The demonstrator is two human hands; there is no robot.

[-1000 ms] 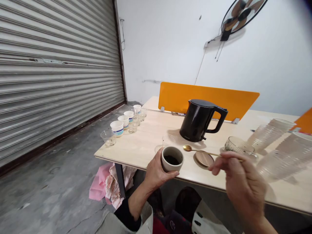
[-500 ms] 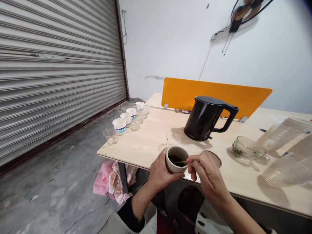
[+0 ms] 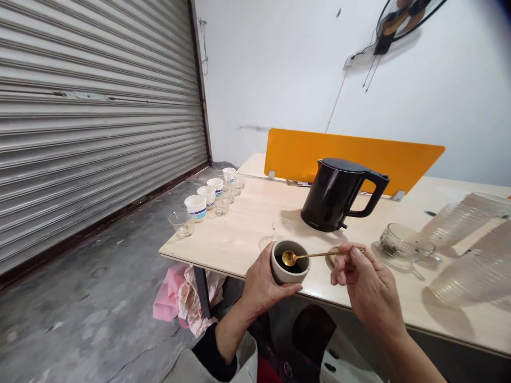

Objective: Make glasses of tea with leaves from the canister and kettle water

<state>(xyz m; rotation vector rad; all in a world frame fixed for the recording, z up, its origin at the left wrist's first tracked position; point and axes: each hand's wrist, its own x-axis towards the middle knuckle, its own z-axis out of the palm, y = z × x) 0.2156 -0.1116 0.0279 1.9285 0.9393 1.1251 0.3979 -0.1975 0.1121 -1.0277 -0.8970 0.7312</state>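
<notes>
My left hand (image 3: 263, 282) grips a matte grey-white ceramic cup (image 3: 290, 274) holding dark, leaf-like contents. My right hand (image 3: 369, 282) pinches the long handle of a gold spoon (image 3: 315, 255), with its bowl just above the cup's mouth. A round wooden lid (image 3: 332, 256) lies on the table, partly hidden by my right fingers. Just behind the cup stands an upright clear glass (image 3: 283, 230).
A black electric kettle (image 3: 331, 196) stands on the pale wooden table (image 3: 239, 239) before an orange divider (image 3: 351, 151). To the right are a glass pitcher (image 3: 403, 242) and stacked clear plastic cups (image 3: 463, 276). Paper cups and small glasses (image 3: 203, 205) line the left edge.
The gold spoon has risen out of the cup and its bowl now shows above the rim. My right hand has shifted right, over the wooden lid. The cup stays in my left hand.
</notes>
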